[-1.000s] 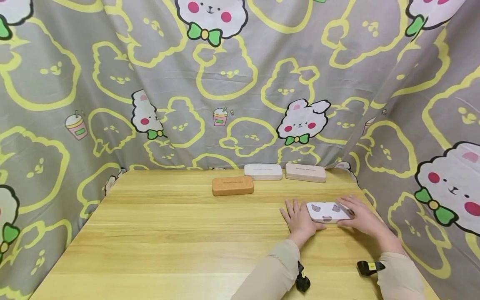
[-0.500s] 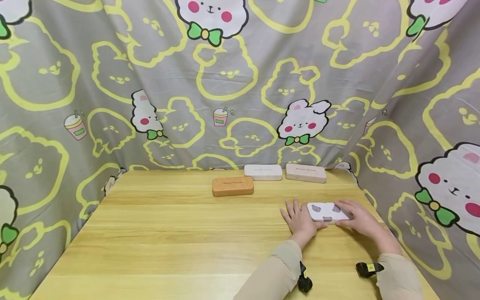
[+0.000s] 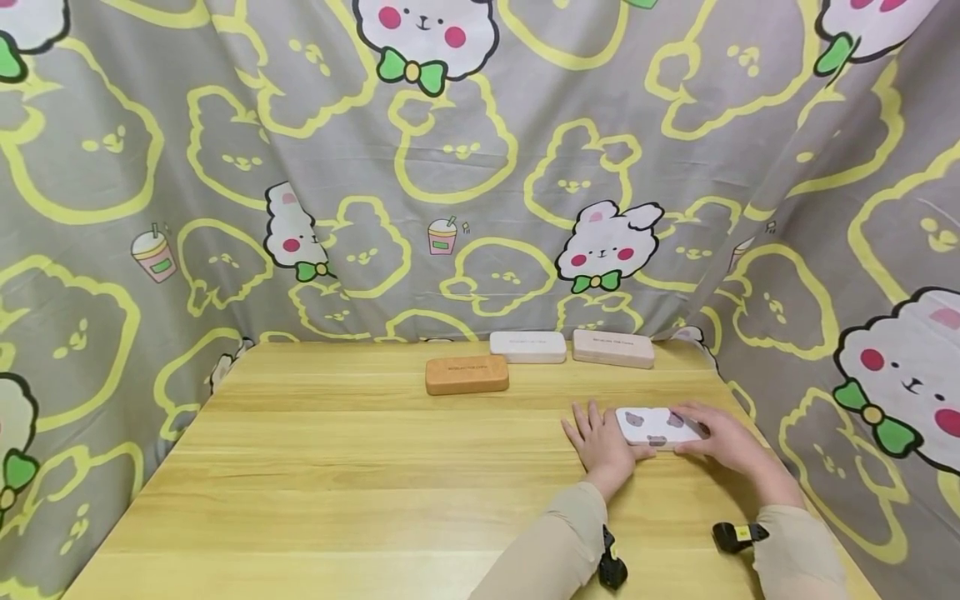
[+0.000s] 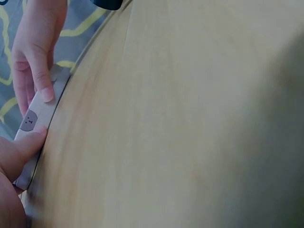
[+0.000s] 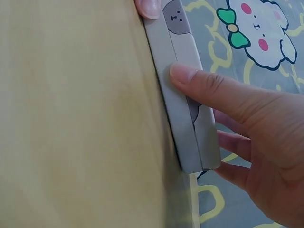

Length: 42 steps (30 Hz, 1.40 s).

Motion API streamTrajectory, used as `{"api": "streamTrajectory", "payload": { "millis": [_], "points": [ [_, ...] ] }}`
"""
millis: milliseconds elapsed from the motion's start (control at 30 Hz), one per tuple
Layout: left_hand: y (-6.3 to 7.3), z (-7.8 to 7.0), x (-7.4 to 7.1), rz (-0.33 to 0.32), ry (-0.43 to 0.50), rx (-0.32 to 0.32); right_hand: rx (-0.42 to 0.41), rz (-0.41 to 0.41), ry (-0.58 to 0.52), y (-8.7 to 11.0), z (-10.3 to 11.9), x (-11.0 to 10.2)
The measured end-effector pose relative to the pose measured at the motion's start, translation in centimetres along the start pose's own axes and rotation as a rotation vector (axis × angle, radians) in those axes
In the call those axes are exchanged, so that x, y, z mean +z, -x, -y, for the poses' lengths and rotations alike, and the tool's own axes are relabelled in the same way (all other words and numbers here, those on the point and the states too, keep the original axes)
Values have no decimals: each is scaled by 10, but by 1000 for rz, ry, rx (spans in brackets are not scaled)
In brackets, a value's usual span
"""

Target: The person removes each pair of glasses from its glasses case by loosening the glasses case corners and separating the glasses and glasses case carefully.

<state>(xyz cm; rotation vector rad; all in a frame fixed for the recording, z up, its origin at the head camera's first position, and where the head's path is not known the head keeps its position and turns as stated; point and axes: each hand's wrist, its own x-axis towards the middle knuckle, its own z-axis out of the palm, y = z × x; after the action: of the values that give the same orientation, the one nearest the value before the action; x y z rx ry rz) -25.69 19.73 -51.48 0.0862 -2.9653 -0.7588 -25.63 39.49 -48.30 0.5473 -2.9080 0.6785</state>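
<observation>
My two hands meet at a flat white case printed with grey-brown bear faces (image 3: 651, 427), which lies on a wooden table (image 3: 315, 467) near its right edge, closer to the far edge than to me. My right hand (image 3: 720, 437) pinches the case at its right end: the thumb presses the near side, and the fingers curl behind the far side. My left hand (image 3: 606, 446) is spread beside the left end, fingers fanned out over the wood, with its thumb laid straight along the near side, touching it. A thin seam runs the length of that side, and the lid is down.

Along the far edge, right of its middle, sits a plain white case (image 3: 528, 347); to its right, towards the far right corner, is a pale pink case (image 3: 613, 350). A tan-orange case (image 3: 467, 377) lies just in front and to the left of the white one; whether those two touch, I cannot tell. All three carry lettering too small to read.

I wear beige sleeves (image 3: 795, 550), with a small black device at each wrist. Around the table hangs a grey curtain (image 3: 375, 167) with yellow outlined animals and white rabbits in green bows.
</observation>
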Motion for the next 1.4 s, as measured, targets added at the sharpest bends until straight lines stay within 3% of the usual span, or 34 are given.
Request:
{"api": "streamTrajectory", "payload": {
  "millis": [267, 600, 1000, 1400],
  "points": [
    [2, -1, -3, -8, -8, -2, -20, 10, 25, -4, 1, -5],
    [2, -3, -2, 10, -10, -15, 49, 57, -22, -4, 1, -13],
    [3, -3, -4, -6, -19, -21, 38, 75, -20, -8, -7, -17],
    [4, -2, -5, 16, -50, -19, 45, 158, -30, -16, -6, -26]
  ]
}}
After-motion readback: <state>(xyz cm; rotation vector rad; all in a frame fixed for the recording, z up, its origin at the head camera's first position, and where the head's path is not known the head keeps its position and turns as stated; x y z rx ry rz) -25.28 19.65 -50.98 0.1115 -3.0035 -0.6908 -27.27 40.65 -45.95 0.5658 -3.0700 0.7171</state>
